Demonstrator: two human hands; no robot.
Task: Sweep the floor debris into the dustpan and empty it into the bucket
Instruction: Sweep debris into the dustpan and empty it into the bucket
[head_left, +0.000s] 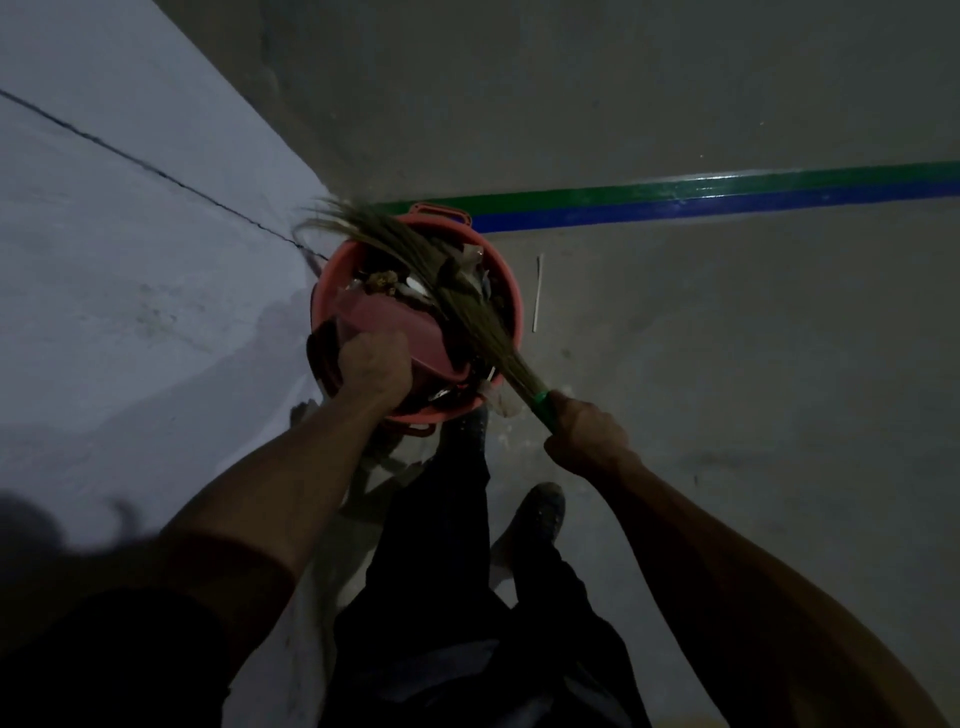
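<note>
An orange-red bucket (511, 301) stands on the floor by the wall, with paper scraps and other debris (384, 281) inside. My left hand (375, 364) grips the handle of a pink dustpan (387, 325), which is tipped over the bucket's mouth. My right hand (589, 434) grips the green handle of a straw broom (467, 306). The broom's bristles lie across the bucket opening and fan out past its far left rim.
A grey-blue wall (130, 260) runs along the left. A green and blue stripe (727, 200) crosses the concrete floor behind the bucket. A thin white stick (537, 293) lies right of the bucket. My dark trousers and shoe (540, 512) are below it.
</note>
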